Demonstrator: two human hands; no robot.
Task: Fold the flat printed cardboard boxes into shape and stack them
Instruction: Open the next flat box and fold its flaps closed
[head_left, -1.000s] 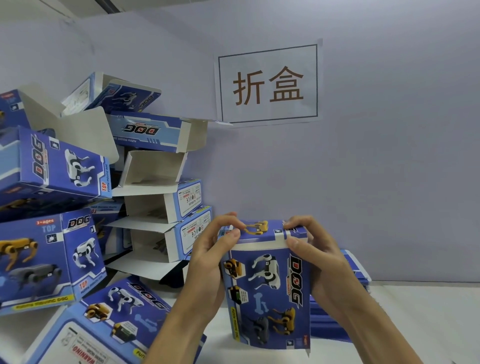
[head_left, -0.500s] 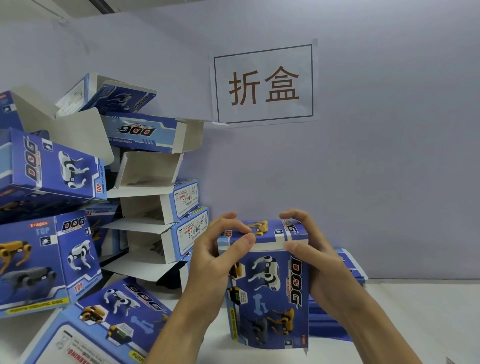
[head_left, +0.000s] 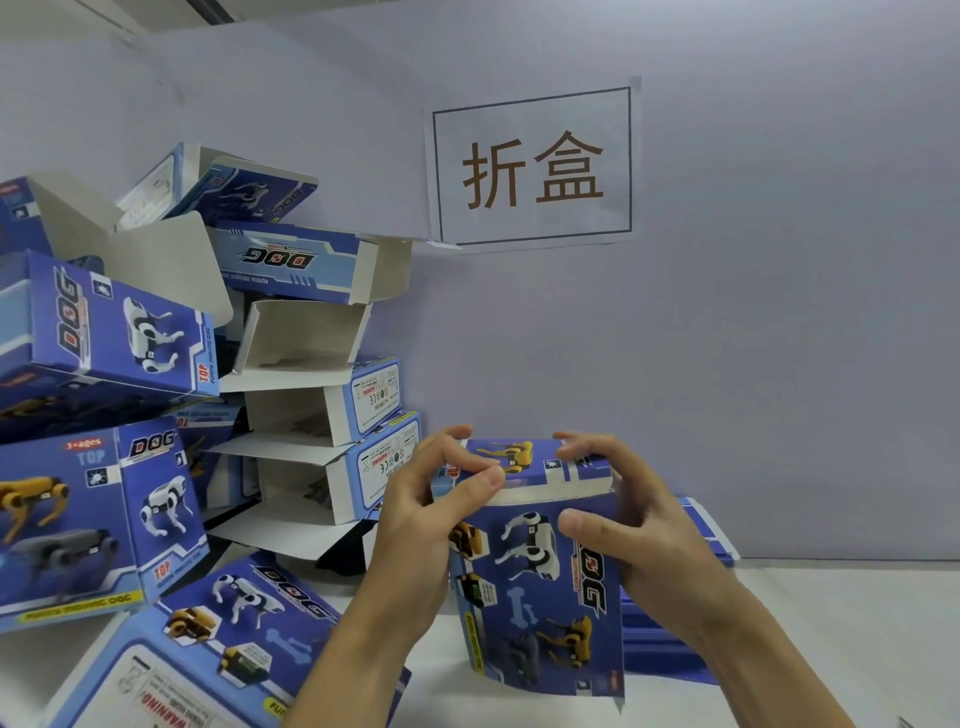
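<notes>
A blue printed box (head_left: 535, 582) with robot-dog pictures stands upright in front of me, its top flap folded almost flat. My left hand (head_left: 421, 530) grips its upper left corner, thumb pressing along the flap's front edge. My right hand (head_left: 623, 514) grips the upper right side, fingers curled over the top flap and thumb on the front face. Behind the right hand lies a pile of flat blue boxes (head_left: 696, 535), mostly hidden. A heap of folded boxes (head_left: 311, 415) rises on the left.
The folded boxes on the left lean against the wall, several with open white flaps. One box (head_left: 197, 654) lies flat near the front left. A paper sign (head_left: 532, 166) hangs on the wall. The white table (head_left: 831, 639) runs off to the right.
Both hands have pressed the top flap further down; the left thumb has slid right along the flap's edge. The box stays in the same place.
</notes>
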